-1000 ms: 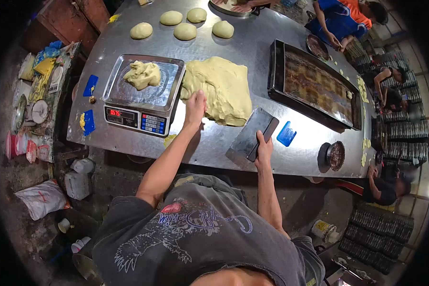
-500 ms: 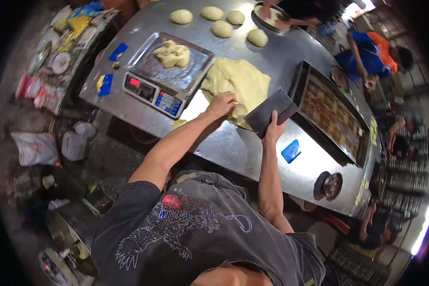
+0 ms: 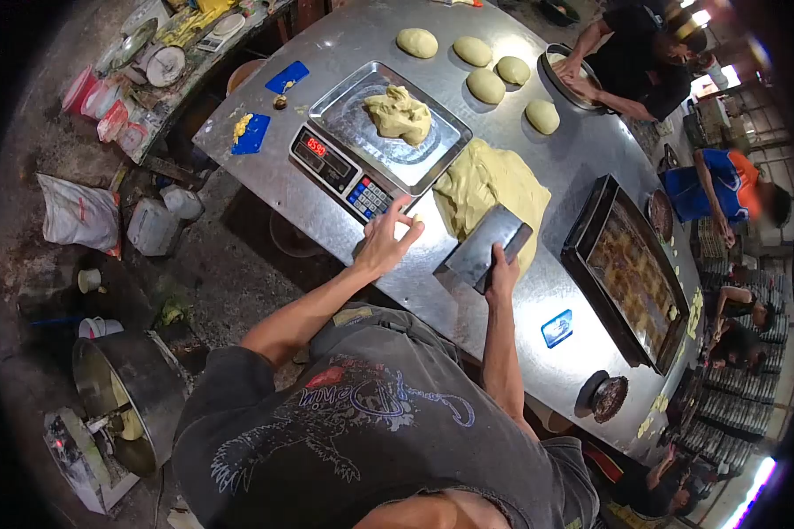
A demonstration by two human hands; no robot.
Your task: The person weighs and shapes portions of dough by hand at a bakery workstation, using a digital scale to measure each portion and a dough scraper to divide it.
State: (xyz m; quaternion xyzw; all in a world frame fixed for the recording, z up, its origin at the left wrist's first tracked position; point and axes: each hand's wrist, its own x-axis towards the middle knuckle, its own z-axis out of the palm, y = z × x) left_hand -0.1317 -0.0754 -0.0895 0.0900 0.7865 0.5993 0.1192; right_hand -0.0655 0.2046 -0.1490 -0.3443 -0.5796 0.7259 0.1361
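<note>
My left hand (image 3: 385, 247) is over the table's near edge beside the scale's keypad, fingers apart, with a small pale bit (image 3: 417, 219) at a fingertip. In my right hand (image 3: 503, 275) is a dark metal scraper (image 3: 485, 247), its blade over the near part of a large yellow dough mass (image 3: 494, 181). To the left, a digital scale (image 3: 325, 166) with a red display bears a metal tray (image 3: 450, 132) and a dough lump (image 3: 399, 115).
Several dough balls (image 3: 485, 86) sit on the metal table (image 3: 326, 53). A dark rectangular pan (image 3: 582, 238), blue card (image 3: 557, 328) and round dish (image 3: 610, 398) are to the right. One person (image 3: 631, 66) handles a round pan; another (image 3: 715, 189) stands beyond. A mixer bowl (image 3: 141, 379) stands lower left.
My left hand has come off the dough and moved left toward the scale, its fingers spreading. My right hand still holds the scraper, now over the dough. The view has shifted.
</note>
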